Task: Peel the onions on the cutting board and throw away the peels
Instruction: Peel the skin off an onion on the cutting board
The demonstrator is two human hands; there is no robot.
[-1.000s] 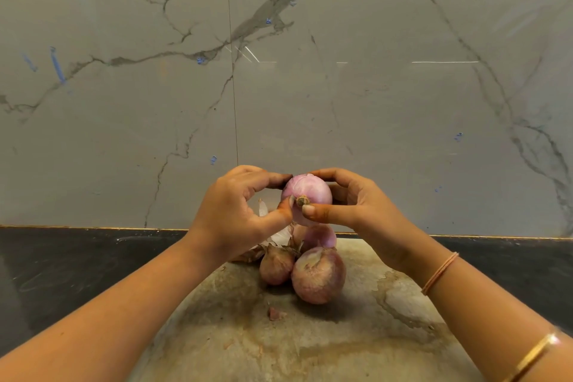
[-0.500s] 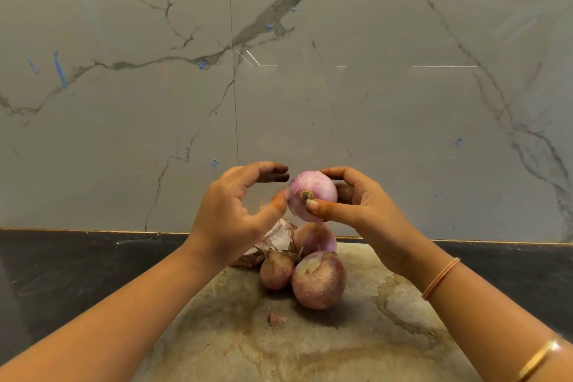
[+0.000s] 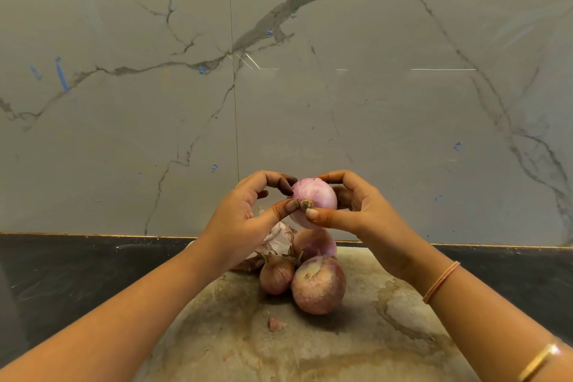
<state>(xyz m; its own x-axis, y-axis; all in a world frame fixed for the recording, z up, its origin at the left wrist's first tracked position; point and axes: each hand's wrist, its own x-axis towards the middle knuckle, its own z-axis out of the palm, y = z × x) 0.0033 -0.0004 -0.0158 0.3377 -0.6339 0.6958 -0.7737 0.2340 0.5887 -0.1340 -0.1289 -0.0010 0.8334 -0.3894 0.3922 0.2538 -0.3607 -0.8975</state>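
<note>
— Where is the held onion?
— Centre of the frame, in the air above the board, against the veined wall. The left hand and right hand each have a closed grip on it, thumbs pressed beside the root stub, fingers curled over the top.
— Which way does it point?
— Root end at the camera, so its axis runs from lens to wall, with the root tipped a little low.
— And below?
— Three onions touch in a cluster at the board's far middle: a big onion in front, a small onion at its left, a rear onion behind. Loose peels lie at the cluster's left, partly behind the left wrist. One scrap sits apart, lower in the frame.
— Room to move?
— Stained board fills the lower frame between the forearms. Dark worktop runs to both sides and meets the wall along a straight edge.
</note>
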